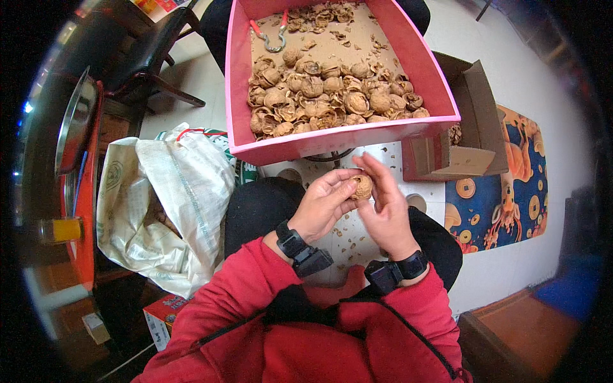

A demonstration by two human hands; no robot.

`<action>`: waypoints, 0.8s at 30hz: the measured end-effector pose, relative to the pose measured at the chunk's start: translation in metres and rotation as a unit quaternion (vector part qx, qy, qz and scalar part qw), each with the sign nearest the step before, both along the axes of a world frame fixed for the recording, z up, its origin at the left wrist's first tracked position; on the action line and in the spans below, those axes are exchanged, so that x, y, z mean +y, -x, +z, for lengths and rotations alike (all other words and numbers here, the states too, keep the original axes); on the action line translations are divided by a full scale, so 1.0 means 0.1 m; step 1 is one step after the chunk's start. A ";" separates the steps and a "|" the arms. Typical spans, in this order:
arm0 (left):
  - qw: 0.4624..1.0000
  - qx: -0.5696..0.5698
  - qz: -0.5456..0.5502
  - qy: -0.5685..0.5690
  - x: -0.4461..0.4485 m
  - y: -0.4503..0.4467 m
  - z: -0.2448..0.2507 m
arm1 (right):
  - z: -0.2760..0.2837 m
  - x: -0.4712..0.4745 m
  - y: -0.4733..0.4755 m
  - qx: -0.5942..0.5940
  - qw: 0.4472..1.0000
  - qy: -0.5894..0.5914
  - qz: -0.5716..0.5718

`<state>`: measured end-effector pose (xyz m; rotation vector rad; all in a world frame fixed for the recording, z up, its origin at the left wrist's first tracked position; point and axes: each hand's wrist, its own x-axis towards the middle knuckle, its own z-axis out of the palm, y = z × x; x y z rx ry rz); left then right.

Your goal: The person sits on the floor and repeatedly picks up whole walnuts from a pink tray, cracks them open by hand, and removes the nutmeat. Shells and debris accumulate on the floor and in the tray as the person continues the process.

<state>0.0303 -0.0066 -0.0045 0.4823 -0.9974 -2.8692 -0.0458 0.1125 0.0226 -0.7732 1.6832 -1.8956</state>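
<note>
A walnut (362, 187) with a dark opening in its shell is held between the thumb and fingers of my left hand (325, 203). My right hand (384, 207) is close against the nut's right side, its fingers extended and slightly blurred; whether it grips the nut I cannot tell. Beyond my hands, a pink box (342, 139) holds a heap of walnuts and cracked shells (325, 98). A pair of metal pliers or nutcracker with red handles (274, 47) lies on the box's cardboard floor at the far left, near shell fragments (321, 18).
A white woven sack (187, 191) stands at the left, beside a red-edged table with a metal bowl (76, 124). An open cardboard box (479, 100) stands right of the pink box, next to a patterned mat (517, 191). Shell bits (352, 244) litter the floor between my knees.
</note>
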 end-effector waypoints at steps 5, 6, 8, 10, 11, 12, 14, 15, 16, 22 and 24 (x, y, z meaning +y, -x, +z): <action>0.993 0.062 0.055 0.087 0.02 0.04 0.06 | -0.07 0.03 0.12 -0.224 0.970 0.042 -0.080; 0.990 0.062 0.058 0.113 0.01 0.04 0.07 | -0.09 0.04 0.13 -0.254 0.965 0.020 -0.067; 0.983 0.072 0.057 0.159 0.01 0.05 0.07 | -0.11 0.03 0.10 -0.275 0.959 -0.010 -0.073; 0.970 0.077 0.063 0.221 0.02 0.05 0.06 | -0.12 0.03 0.07 -0.211 0.975 -0.031 -0.061; 0.960 0.076 0.069 0.259 0.03 0.05 0.05 | -0.13 0.02 0.06 -0.182 0.981 -0.043 -0.057; 0.949 0.076 0.074 0.298 0.03 0.04 0.04 | -0.13 0.03 0.06 -0.181 0.981 -0.041 -0.048; 0.952 0.060 0.089 0.288 0.03 0.04 0.02 | -0.12 0.04 0.06 -0.150 0.987 -0.046 -0.045; 0.952 0.062 0.097 0.283 0.03 0.04 0.02 | -0.12 0.05 0.07 -0.136 0.988 -0.050 -0.044; 0.961 0.049 0.085 0.258 0.02 0.05 0.01 | -0.12 0.06 0.08 -0.164 0.985 -0.042 -0.045; 0.992 0.018 0.066 0.106 -0.01 0.03 0.04 | -0.13 0.08 0.10 -0.266 0.963 0.027 -0.044; 0.994 0.019 0.079 0.074 0.00 0.04 0.04 | -0.14 0.07 0.10 -0.278 0.959 0.040 -0.040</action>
